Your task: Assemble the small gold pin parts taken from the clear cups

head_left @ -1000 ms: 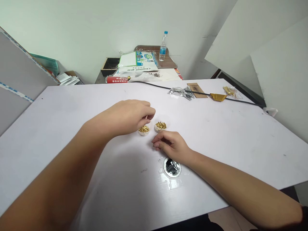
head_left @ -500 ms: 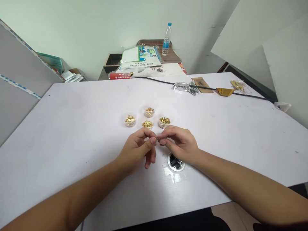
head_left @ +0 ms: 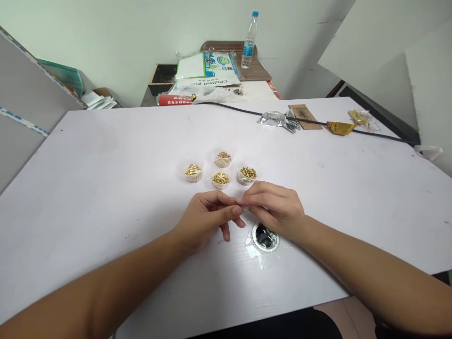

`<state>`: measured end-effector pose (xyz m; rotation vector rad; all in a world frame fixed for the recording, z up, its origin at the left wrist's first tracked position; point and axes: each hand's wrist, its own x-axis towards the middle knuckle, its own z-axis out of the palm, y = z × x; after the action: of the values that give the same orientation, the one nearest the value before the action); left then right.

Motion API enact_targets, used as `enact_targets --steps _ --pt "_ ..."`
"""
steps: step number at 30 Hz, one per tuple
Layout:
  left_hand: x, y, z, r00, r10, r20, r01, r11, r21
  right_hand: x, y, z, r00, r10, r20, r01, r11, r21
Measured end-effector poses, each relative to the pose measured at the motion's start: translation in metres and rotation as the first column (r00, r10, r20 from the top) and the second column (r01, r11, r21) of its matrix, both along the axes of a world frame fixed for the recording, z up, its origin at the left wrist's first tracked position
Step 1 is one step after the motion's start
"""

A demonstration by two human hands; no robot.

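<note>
My left hand [head_left: 212, 219] and my right hand [head_left: 275, 205] meet fingertip to fingertip above the white table [head_left: 116, 174]. Thumb and forefinger of each are pinched together, and whatever lies between them is too small or hidden to make out. Just beyond the fingers stand small clear tubs of gold-coloured metal parts: a left tub [head_left: 193, 173] of long thin pins, a back tub [head_left: 223, 159], a front tub [head_left: 221, 180] of short pins, and a right tub [head_left: 247, 175] close to my right hand's knuckles.
A round black-centred grommet [head_left: 265, 237], taped down, lies below my right hand. Along the far edge run a black cable [head_left: 240, 109], a silver packet [head_left: 273, 118], a cardboard piece [head_left: 305, 117] and a gold packet [head_left: 341, 127]. A water bottle [head_left: 249, 44] stands behind.
The view has tilted down slightly and shifted. My right hand's fingers have closed in over the left fingertips, and both hands stay joined at the pinch.
</note>
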<state>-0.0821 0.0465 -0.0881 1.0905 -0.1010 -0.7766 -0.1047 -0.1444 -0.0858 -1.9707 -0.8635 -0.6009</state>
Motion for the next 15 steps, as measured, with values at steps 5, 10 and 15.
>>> enact_targets --steps 5,10,15 --pt "0.0012 0.0017 -0.0019 0.998 -0.068 -0.009 0.068 0.998 -0.014 -0.0009 -0.0008 0.0041 0.999 0.044 0.023 -0.043 0.998 -0.044" --pt "0.0028 0.0019 0.0002 0.997 -0.077 0.029 0.078 0.996 -0.037 -0.0011 -0.0001 0.0030 0.997 0.003 -0.081 0.000 0.999 0.037" --pt "0.0035 0.0017 0.0008 0.997 -0.004 0.082 0.009 0.998 -0.061 -0.0032 0.0018 -0.0019 0.976 -0.120 -0.179 0.132 0.989 0.060"
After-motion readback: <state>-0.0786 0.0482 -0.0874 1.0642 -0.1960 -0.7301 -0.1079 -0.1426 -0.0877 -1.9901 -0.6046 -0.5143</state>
